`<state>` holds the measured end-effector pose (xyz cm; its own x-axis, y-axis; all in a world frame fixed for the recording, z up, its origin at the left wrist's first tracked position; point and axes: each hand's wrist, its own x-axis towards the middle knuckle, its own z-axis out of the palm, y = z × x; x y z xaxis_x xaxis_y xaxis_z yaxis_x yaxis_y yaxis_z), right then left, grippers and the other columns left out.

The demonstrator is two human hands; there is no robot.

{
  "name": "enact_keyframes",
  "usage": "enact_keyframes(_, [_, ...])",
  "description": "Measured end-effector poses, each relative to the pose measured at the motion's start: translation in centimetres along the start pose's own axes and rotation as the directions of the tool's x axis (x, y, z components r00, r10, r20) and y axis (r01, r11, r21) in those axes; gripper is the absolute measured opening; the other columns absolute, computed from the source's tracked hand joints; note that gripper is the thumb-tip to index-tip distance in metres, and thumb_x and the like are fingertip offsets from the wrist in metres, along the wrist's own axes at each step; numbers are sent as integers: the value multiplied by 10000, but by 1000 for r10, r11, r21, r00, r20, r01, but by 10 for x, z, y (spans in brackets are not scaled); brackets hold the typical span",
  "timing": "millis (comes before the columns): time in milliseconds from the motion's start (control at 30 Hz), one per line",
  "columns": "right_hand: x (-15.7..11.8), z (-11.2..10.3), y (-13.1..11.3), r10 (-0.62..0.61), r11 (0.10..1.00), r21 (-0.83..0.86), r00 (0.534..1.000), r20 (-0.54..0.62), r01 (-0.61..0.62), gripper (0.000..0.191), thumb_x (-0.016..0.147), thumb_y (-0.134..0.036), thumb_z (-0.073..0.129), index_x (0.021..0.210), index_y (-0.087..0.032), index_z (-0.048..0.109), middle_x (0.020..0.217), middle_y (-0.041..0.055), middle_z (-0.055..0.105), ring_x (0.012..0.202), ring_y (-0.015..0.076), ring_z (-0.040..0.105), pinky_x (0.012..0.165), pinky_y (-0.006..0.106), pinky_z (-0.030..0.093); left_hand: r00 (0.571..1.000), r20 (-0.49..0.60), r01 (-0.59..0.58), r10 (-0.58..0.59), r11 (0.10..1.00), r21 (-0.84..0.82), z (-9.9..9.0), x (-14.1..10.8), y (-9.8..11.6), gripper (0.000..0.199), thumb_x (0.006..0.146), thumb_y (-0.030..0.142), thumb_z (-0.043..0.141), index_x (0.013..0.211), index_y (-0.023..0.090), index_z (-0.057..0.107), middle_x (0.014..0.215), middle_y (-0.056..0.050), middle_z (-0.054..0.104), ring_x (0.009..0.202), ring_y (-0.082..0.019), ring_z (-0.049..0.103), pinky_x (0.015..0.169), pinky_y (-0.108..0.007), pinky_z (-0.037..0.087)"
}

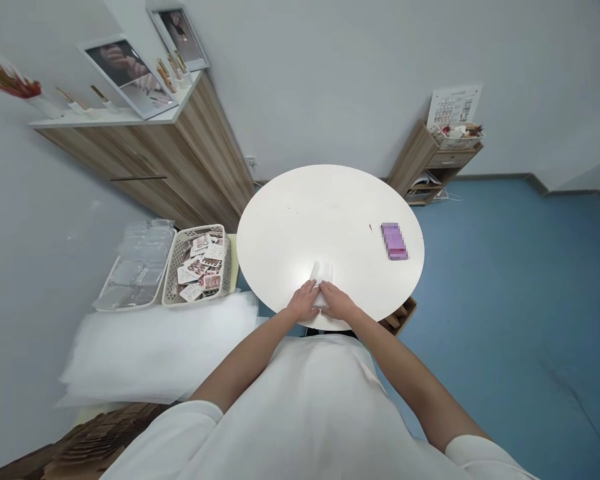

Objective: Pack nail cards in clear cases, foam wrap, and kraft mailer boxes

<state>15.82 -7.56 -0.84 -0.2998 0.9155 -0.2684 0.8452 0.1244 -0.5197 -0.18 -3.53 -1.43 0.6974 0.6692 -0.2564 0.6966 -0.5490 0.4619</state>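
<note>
Near the front edge of a round white table (325,200) lies a small whitish, slightly translucent packet (322,271), perhaps a folded wrapping sheet. My left hand (304,301) grips its left side, fingers bent over the near part. From the right, my right hand (336,301) holds it the same way, its fingertips close to the left ones. Its far end shows beyond my fingers; the near part is largely covered, and any contents cannot be made out.
A pixelated purple object (395,241) lies at the table's right. To the left stand a basket of printed cards (200,263), a tray of clear plastic boxes (140,263) and stacked white translucent sheets (165,347). Behind are a wooden cabinet (200,147) and small shelf unit (430,163).
</note>
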Motion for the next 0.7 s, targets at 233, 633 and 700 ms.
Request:
enact_keyframes(233, [2, 4, -1, 2, 982, -188, 999, 45, 7, 741, 643, -67, 525, 1327, -71, 239, 1378, 194, 298, 1292, 264, 252, 1026, 400, 296, 1000, -23, -22, 20, 997, -79, -9, -3, -3, 820, 567, 247, 629, 1288, 137, 254, 1329, -138, 356, 1238, -282, 301, 997, -380, 276])
enact_keyframes(633, [-29, -6, 13, -98, 991, -78, 990, 101, 106, 606, 721, -155, 373, 1314, -64, 287, 1350, 163, 359, 1269, 263, 294, 1002, 440, 322, 983, -137, -136, 118, 983, -124, -2, -10, 13, 431, 664, 239, 524, 1092, 198, 501, 1143, -82, 496, 1025, -245, 460, 868, -371, 362])
enact_keyframes(700, [-22, -19, 17, -132, 991, -17, 984, 118, 135, 558, 717, -146, 370, 1271, -85, 357, 1305, 151, 407, 1235, 252, 336, 990, 428, 331, 987, -143, -90, 68, 984, -154, -8, -5, 14, 357, 677, 271, 517, 1027, 202, 545, 1129, -81, 487, 1015, -248, 460, 837, -365, 381])
